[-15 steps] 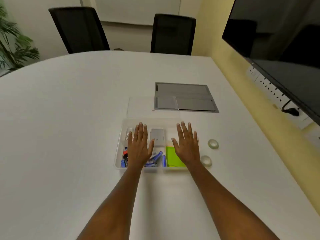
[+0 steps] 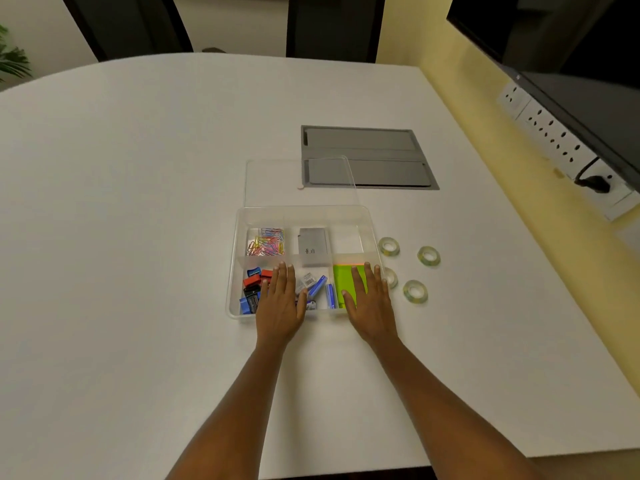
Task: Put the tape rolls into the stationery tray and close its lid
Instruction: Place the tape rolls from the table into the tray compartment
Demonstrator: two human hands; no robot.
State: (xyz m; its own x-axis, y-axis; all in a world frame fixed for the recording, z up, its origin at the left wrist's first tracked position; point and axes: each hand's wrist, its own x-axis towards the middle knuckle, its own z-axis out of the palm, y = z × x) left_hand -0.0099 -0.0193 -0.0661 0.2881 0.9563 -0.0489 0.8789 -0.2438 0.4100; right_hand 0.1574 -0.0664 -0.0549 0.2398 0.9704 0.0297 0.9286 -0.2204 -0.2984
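Looking down from the head camera, I take the stationery tray [image 2: 239, 268] as my landmark on the white table [image 2: 121, 237]. Nearest me, over the tray's near edge, both hands lie palm-down and flat, fingers straight and loosely together, gripping nothing. The left hand [image 2: 281, 306] covers the near middle compartment, beside the sharpeners [image 2: 254, 289] in the near left one. The right hand [image 2: 370, 306] sits over the green sticky notes [image 2: 343, 280] in the near right compartment; I cannot tell whether either palm touches the contents.

Just right of the tray, outside it, four tape rolls lie flat on the table: one roll [image 2: 392, 279] partly hidden by my right fingertips, another [image 2: 415, 291] further right, a third [image 2: 389, 246] close to the tray's right wall, and the fourth [image 2: 429, 255] farthest right.

In the tray's far row sit coloured paper clips [image 2: 266, 241] on the left and a grey box [image 2: 313, 247] in the middle.

Beyond the tray's far edge, the clear lid [image 2: 273, 183] lies flat, overlapping a grey floor-box panel [image 2: 381, 147] set in the table.
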